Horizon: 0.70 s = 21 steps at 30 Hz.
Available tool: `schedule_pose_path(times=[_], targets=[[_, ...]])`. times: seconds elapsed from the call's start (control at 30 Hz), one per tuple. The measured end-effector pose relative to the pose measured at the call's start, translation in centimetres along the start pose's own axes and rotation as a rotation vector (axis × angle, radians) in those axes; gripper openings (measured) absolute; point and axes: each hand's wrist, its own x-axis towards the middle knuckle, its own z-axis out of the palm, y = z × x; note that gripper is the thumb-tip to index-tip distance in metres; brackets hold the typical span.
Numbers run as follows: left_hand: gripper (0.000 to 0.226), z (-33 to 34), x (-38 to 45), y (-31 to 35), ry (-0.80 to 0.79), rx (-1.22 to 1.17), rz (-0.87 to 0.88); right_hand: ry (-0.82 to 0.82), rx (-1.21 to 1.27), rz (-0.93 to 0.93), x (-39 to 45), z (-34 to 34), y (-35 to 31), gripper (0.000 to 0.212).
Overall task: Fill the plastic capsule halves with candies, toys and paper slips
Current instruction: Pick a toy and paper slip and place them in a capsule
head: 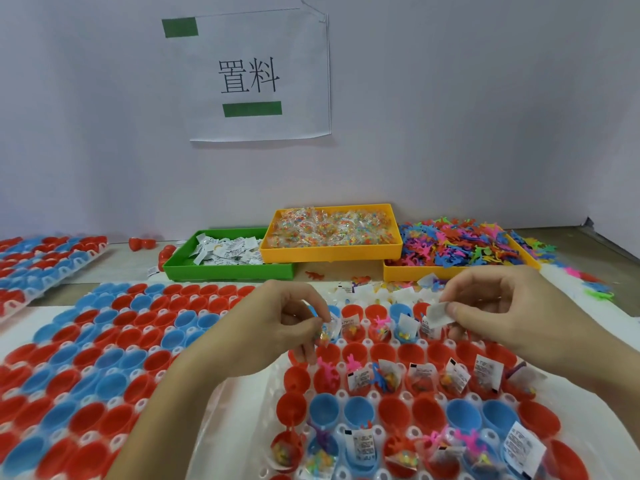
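Over glossy round capsule halves, left grip pinches crinkly candy packet, right a paper slip.

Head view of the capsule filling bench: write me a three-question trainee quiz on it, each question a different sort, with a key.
1. True or false: the green tray holds the loose coloured toy figures.
2. Multiple choice: what does the right hand pinch? A) a white paper slip B) a red capsule half C) nothing
3. Short answer: what does the left hand hold over the capsule rack?

Key
1. False. The green tray holds paper slips; the toy figures are heaped on the yellow tray at the right.
2. A, the white paper slip.
3. A small clear candy packet, pinched at its fingertips.
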Motion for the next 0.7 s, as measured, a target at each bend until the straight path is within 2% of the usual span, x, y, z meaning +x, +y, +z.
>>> schedule_pose_path(times=[0.2, 0.33, 0.53, 0.6, 0.7], targets=[[0.017, -0.2, -0.4, 0.2, -0.109, -0.009, -0.033, 0.000, -0.023, -0.006, 0.1, 0.0, 0.1, 0.022], [0.016, -0.1, -0.4, 0.3, -0.124, -0.056, -0.013, -0.001, -0.030, -0.005, 0.0, -0.1, 0.0, 0.020], [0.024, 0.4, 0.1, 0.5, 0.077, -0.178, 0.048, 0.043, -0.069, 0.019, 0.2, -0.2, 0.2, 0.021], [0.018, 0.6, 0.3, 0.6, 0.145, -0.185, 0.079, 0.056, -0.038, 0.017, 0.1, -0.1, 0.1, 0.023], [0.011, 1.3, 0.3, 1.2, 0.154, -0.271, 0.130, 0.027, 0.020, -0.030, -0.2, 0.0, -0.4, 0.022]])
